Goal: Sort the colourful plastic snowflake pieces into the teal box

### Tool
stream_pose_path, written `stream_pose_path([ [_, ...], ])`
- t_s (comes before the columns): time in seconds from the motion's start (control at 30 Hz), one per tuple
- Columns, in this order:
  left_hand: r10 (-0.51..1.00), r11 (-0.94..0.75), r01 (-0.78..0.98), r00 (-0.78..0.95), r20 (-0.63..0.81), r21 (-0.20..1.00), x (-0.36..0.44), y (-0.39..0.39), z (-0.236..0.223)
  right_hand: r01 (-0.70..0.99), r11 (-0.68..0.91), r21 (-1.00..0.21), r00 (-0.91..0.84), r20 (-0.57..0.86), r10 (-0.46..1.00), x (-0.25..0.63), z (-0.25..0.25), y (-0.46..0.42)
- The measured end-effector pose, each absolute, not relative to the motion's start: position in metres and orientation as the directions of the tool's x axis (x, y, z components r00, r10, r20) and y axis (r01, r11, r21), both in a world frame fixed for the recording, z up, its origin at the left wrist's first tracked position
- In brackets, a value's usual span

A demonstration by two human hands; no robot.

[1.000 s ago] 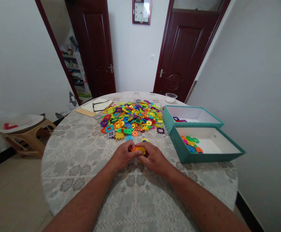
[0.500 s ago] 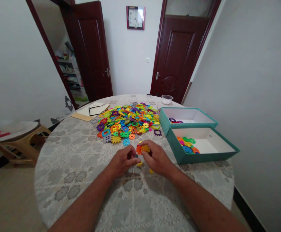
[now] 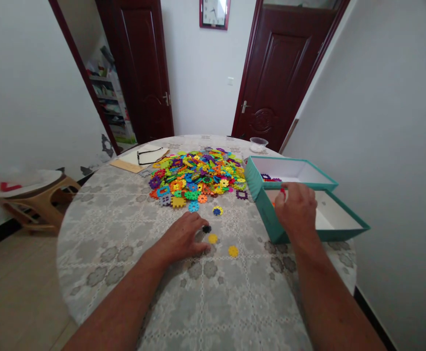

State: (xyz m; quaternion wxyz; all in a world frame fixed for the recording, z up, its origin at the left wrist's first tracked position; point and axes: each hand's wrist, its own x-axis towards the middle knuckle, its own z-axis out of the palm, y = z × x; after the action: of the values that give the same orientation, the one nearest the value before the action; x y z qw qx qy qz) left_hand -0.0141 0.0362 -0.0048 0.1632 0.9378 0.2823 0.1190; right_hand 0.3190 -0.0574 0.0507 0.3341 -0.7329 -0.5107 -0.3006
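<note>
My left hand (image 3: 183, 236) rests on the table, thumb and fingers apart. A dark toothed plastic disc (image 3: 207, 228) lies at its fingertips, and a yellow disc (image 3: 213, 238) sits just beyond the thumb. Another yellow disc (image 3: 233, 251) is farther right, while a blue-and-yellow piece (image 3: 217, 210) lies ahead. Over the left end of the nearer green box (image 3: 274, 229), my right hand (image 3: 297, 207) pinches a small red disc (image 3: 283, 192), mostly covered by the fingers. That hand hides most pieces inside the box.
A heap of colourful interlocking pieces (image 3: 198, 175) covers the table's middle back. Behind the nearer box stands a second teal box (image 3: 289, 160) with a few purple and red pieces. Eyeglasses (image 3: 149, 157) lie on papers at the left; a clear bowl (image 3: 258, 143) is at the back.
My right hand has moved right from the table centre to the nearer box, carrying a red piece. My left hand has opened, leaving dark and yellow discs exposed. The view has tilted down.
</note>
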Motion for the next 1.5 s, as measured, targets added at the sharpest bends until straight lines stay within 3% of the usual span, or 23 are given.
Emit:
stream_pose_path([
  [0.07,0.569,-0.789,0.499,0.813,0.119,0.359,-0.014,0.036,-0.006,0.966,-0.164,-0.197,0.257,0.764,0.592,0.305,0.054,-0.059],
  [0.13,0.579,-0.783,0.516,0.808,0.106,0.347,-0.012,0.034,-0.007,0.969,-0.024,-0.245,0.184,0.658,0.73,0.285,0.058,-0.063],
  [0.23,0.599,-0.773,0.538,0.793,0.108,0.337,-0.007,0.031,-0.007,0.944,0.103,-0.315,-0.023,0.249,0.968,0.254,0.058,-0.073],
  [0.33,0.627,-0.755,0.563,0.77,0.117,0.335,-0.002,0.028,-0.009,0.955,0.133,-0.266,-0.17,-0.12,0.978,0.232,0.053,-0.081],
  [0.5,0.692,-0.698,0.622,0.714,0.109,0.354,0.006,0.027,-0.013,0.983,0.12,-0.137,-0.158,-0.313,0.937,0.217,0.048,-0.08],
  [0.63,0.719,-0.671,0.656,0.69,0.085,0.346,0.01,0.027,-0.011,0.965,0.16,-0.21,-0.219,-0.3,0.928,0.217,0.045,-0.077],
  [0.83,0.735,-0.649,0.674,0.675,0.063,0.353,0.014,0.027,-0.012,0.866,0.218,-0.449,-0.309,-0.141,0.94,0.225,0.021,-0.062],
  [1.07,0.711,-0.67,0.643,0.699,0.071,0.371,0.011,0.028,-0.011,0.794,0.218,-0.568,-0.236,0.043,0.971,0.214,-0.002,-0.046],
  [1.5,0.72,-0.65,0.65,0.692,0.045,0.393,0.008,0.03,-0.013,0.841,0.11,-0.529,-0.127,0.004,0.992,0.199,-0.01,-0.036],
])
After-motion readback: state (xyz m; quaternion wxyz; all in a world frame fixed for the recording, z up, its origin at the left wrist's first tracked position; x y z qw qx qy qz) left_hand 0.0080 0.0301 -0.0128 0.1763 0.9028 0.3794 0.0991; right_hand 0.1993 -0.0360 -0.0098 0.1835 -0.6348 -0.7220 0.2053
